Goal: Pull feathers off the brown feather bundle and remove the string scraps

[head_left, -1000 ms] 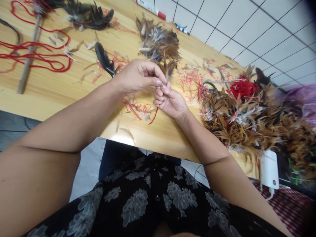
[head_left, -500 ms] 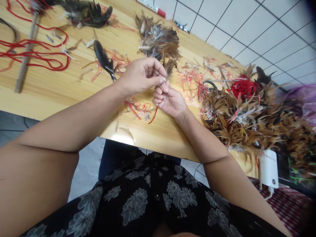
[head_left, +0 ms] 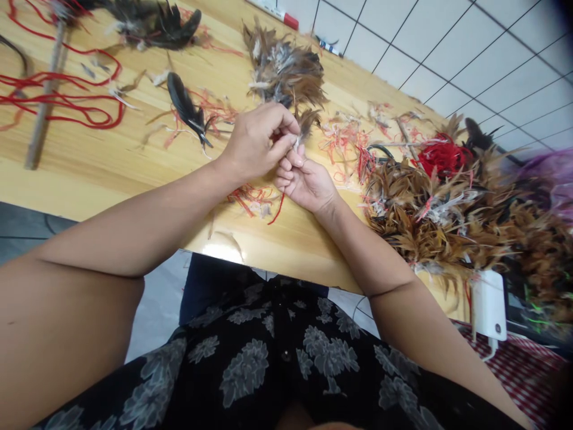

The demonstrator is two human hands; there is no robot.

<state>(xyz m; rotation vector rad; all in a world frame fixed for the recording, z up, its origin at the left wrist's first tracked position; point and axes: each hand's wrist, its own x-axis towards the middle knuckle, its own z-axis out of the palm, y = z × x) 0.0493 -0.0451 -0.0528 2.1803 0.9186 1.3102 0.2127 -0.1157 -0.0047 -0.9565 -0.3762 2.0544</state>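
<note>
A small tuft of brown feathers [head_left: 307, 121] is pinched at its pale quill ends between the thumb and forefinger of the left hand [head_left: 259, 143], whose other fingers are curled in. The same quill ends are gripped from below by the fingertips of the right hand [head_left: 304, 182], so that the two hands are pressed together around the tuft just above the wooden table [head_left: 89, 173]. The tuft is held upright, its tips fanned toward the far side of the table.

Directly beneath the hands, scraps of red thread [head_left: 250, 200] are scattered on the table. Just beyond the tuft, a loose heap of brown and grey feathers [head_left: 284, 71] is seen. To the left of the hands, a single black feather [head_left: 185, 107] lies flat. Further left, loops of red cord [head_left: 67, 107] are spread beside a grey stick [head_left: 42, 113]. To the right of the hands, a large pile of brown feathers [head_left: 439, 221] is heaped along the table's edge, with a ball of red thread [head_left: 443, 156] resting on top of it.
</note>
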